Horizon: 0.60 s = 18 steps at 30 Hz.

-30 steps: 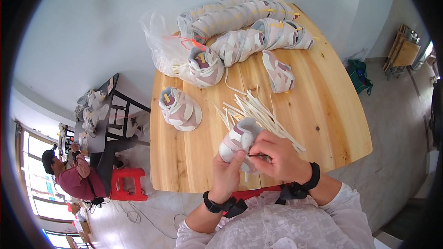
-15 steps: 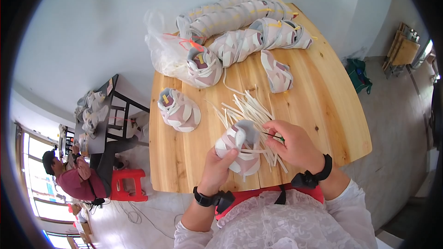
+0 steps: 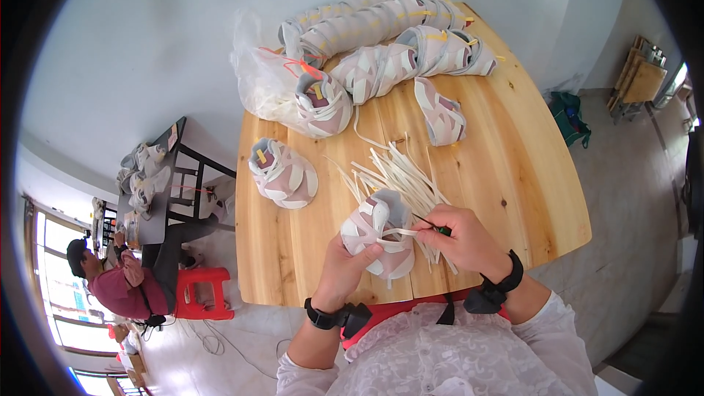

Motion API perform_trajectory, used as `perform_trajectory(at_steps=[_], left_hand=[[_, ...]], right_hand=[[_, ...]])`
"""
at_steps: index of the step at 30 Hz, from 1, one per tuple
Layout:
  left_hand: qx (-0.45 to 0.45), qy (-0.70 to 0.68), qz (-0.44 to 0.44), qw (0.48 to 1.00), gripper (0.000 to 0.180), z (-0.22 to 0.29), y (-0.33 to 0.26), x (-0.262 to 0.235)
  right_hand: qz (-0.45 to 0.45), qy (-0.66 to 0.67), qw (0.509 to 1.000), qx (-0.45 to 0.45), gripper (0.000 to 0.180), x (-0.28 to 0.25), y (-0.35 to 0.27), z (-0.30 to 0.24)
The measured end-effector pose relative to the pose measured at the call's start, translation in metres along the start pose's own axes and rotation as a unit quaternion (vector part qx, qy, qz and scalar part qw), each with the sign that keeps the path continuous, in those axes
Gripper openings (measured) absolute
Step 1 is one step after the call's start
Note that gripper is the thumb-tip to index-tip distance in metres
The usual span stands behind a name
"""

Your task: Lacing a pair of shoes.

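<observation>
Fingers of the left hand clasped a shoe, seemingly to steady it, while the right hand pinched white lace and a dark tool, loose laces near

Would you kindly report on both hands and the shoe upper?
Left hand gripping shoe upper. Right hand holding thin tool, touching white lace. Loose white strips lie nearby.

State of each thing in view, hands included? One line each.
Left hand: closed on shoe upper
Shoe upper: held, opening exposed
Right hand: closed on thin dark tool
Lace: stretched from held upper to right fingertips
Loose laces: heaped
Left-side upper: standing, opening up
Nested uppers: tucked together in rows
Plastic bag: crumpled
Red stool: occupied
</observation>
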<state>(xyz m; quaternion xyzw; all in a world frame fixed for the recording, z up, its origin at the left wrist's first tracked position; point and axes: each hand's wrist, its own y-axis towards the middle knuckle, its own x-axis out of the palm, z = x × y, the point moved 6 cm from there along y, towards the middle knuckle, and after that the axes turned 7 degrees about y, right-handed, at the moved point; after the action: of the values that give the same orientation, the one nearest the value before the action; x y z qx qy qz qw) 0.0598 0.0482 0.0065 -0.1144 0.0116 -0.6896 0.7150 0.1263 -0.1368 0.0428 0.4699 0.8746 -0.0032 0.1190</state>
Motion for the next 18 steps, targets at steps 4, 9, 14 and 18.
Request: perform_trajectory(at_steps=[4, 9, 14, 18], left_hand=[[-0.007, -0.022, 0.009, 1.000, 0.039, -0.006, -0.003, -0.003], [0.006, -0.037, -0.017, 0.999, 0.038, 0.001, -0.004, 0.004], [0.023, -0.002, -0.057, 0.998, 0.038, 0.002, -0.003, 0.003], [0.052, -0.027, -0.021, 0.998, 0.038, 0.001, -0.002, 0.007]], right_hand=[[0.008, 0.070, 0.997, 0.041, 0.017, 0.009, 0.003, -0.002], [0.026, 0.084, 0.996, 0.033, 0.022, 0.008, 0.006, -0.008], [-0.048, -0.148, 0.986, -0.053, 0.019, 0.008, 0.011, -0.014], [-0.050, -0.134, 0.987, -0.076, 0.021, 0.001, 0.015, -0.021]])
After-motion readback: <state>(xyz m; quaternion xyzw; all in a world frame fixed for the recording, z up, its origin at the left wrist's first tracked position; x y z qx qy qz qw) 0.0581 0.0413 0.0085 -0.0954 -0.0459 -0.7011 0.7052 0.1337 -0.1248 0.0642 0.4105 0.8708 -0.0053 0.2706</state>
